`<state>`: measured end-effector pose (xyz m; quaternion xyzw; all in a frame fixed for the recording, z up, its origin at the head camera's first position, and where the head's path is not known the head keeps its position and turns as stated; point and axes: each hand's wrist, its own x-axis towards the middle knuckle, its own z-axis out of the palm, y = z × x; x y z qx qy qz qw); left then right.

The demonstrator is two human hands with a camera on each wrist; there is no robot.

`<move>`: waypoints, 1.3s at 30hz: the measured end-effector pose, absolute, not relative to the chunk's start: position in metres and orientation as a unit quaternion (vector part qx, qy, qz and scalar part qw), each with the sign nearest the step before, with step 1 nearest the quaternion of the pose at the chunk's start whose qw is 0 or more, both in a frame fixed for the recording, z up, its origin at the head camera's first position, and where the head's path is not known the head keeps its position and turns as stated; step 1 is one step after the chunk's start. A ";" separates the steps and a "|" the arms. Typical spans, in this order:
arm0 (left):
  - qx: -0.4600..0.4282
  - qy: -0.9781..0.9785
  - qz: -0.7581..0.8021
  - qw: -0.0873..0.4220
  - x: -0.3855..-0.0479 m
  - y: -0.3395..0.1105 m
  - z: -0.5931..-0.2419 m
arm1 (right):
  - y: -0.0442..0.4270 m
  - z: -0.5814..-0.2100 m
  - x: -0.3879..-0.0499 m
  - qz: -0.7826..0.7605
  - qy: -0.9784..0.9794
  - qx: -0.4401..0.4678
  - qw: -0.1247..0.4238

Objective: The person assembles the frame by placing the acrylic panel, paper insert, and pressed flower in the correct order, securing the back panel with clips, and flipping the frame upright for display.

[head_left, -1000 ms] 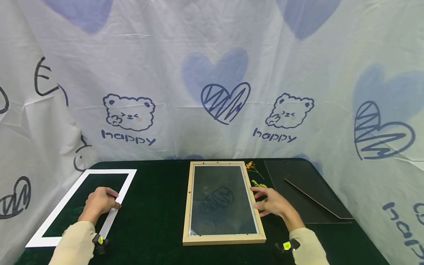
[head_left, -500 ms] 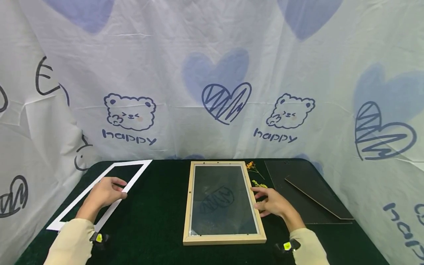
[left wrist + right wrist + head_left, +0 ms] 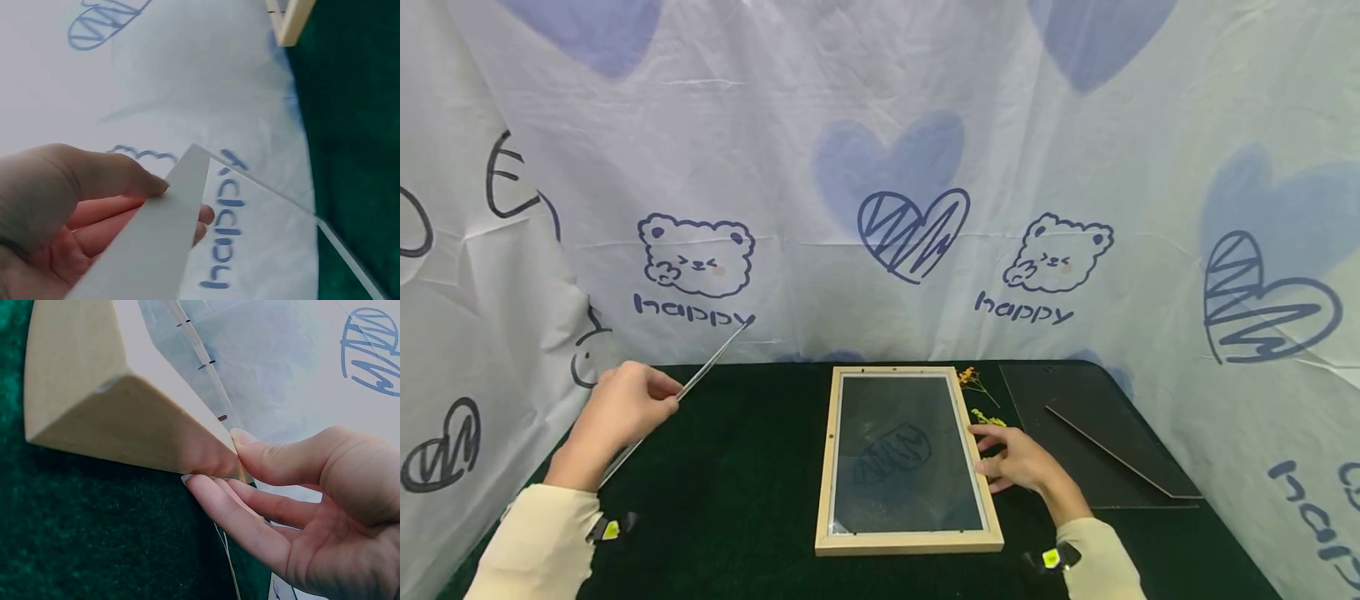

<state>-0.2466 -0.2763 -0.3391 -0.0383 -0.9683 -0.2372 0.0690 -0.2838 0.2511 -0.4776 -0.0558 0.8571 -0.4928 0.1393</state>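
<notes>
My left hand (image 3: 617,417) pinches one strip of a white mat border (image 3: 707,364), lifted and seen nearly edge-on in the head view. In the left wrist view the thumb lies on the near face of the white border (image 3: 150,231), with fingertips behind it. A light wooden frame (image 3: 908,543) with a clear pane lies flat on the green cloth. My right hand (image 3: 1018,462) grips its right side; in the right wrist view the thumb is at the inner edge of the wooden frame (image 3: 144,428) and the fingers at its outer side.
Orange flowers (image 3: 967,377) and yellow-green flowers (image 3: 987,417) lie right of the frame. Further right is a dark board (image 3: 1075,458) with a raised flap, its edge slanting. A white curtain (image 3: 805,283) with blue drawings hangs behind and at both sides of the green table (image 3: 737,500).
My left hand has raised the white border and turned it from nearly flat to nearly edge-on. My right hand and the wooden frame have stayed in place.
</notes>
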 end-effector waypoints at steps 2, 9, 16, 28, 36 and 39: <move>-0.033 -0.966 -0.235 0.103 -0.244 -0.278 -0.331 | 0.251 -0.478 -0.284 -0.492 0.857 -0.058 0.140; 0.002 -0.942 -0.264 0.209 -0.239 -0.284 -0.313 | 0.252 -0.478 -0.284 -0.491 0.858 -0.063 0.139; 0.014 -0.933 -0.309 0.184 -0.240 -0.277 -0.319 | 0.252 -0.477 -0.284 -0.493 0.856 -0.063 0.139; -0.033 -0.949 -0.294 0.111 -0.246 -0.271 -0.330 | 0.251 -0.478 -0.283 -0.493 0.857 -0.064 0.137; -0.035 -0.969 -0.233 0.074 -0.245 -0.285 -0.326 | 0.250 -0.478 -0.283 -0.493 0.857 -0.060 0.137; -0.032 -0.973 -0.218 0.070 -0.245 -0.289 -0.324 | 0.250 -0.478 -0.283 -0.493 0.858 -0.059 0.136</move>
